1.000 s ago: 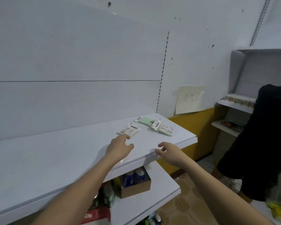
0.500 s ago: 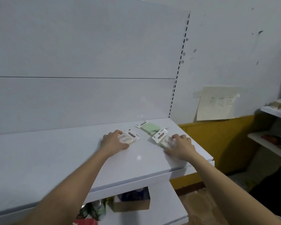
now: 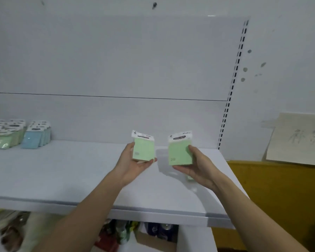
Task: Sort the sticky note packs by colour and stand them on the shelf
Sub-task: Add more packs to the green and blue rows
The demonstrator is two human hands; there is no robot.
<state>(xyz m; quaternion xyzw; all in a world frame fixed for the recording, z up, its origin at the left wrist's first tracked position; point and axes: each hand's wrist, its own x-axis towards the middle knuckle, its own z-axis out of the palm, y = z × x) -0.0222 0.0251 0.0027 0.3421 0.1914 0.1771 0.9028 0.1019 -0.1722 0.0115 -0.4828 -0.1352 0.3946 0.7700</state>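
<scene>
Since half a second ago I'm lifting both packs off the shelf (image 3: pixel 62 171): left hand (image 3: pixel 135 165) clamping one green pack (image 3: pixel 143 149), right hand (image 3: pixel 198 166) clamping another green pack (image 3: pixel 179 151). Green stack (image 3: pixel 5 140) and blue stack (image 3: pixel 37 137) are already standing far left; these two are remaining.

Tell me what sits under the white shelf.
Under the white shelf: a cardboard box with dark bottles, plus blurred packages at left. The arms hide more.
</scene>
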